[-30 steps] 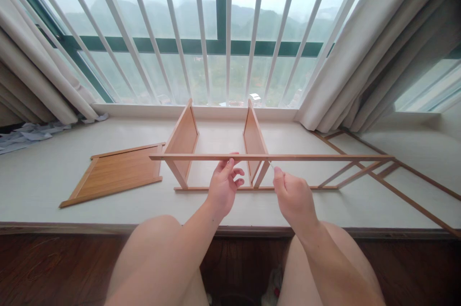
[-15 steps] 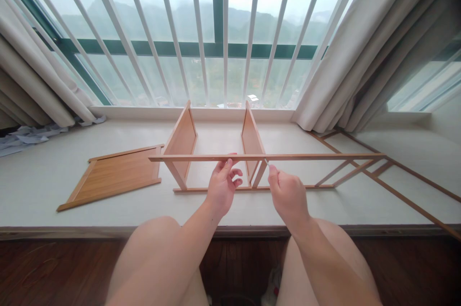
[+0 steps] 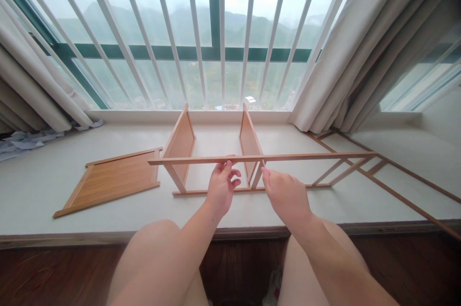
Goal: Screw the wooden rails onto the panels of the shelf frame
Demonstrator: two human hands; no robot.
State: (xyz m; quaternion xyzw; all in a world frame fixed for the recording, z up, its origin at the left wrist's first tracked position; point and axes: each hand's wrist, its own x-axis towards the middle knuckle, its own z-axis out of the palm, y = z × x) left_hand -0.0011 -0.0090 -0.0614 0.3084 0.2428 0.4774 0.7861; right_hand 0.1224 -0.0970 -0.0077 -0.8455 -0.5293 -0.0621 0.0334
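A wooden shelf frame (image 3: 201,159) lies on its side on the white ledge, with two shelf panels fixed in it; one is the middle panel (image 3: 251,135). My left hand (image 3: 220,188) pinches the frame's upper rail between thumb and fingers, left of that panel, its other fingers loosely curled. My right hand (image 3: 288,195) is closed round a thin, light metal rod, seemingly a hex key (image 3: 263,164). Its tip meets the rail where the middle panel joins. The rest of the key is hidden in my fist.
A loose wooden panel (image 3: 111,181) lies flat on the left. Another ladder-like wooden frame (image 3: 399,188) rests on the right, passing over the ledge's front edge. White railings (image 3: 221,46) stand behind, between curtains (image 3: 338,56). My knees are against the ledge.
My right hand has turned, its knuckles rolling over and the fist shifting slightly left with the key. The left hand keeps its hold on the rail. The whole view has shifted a little.
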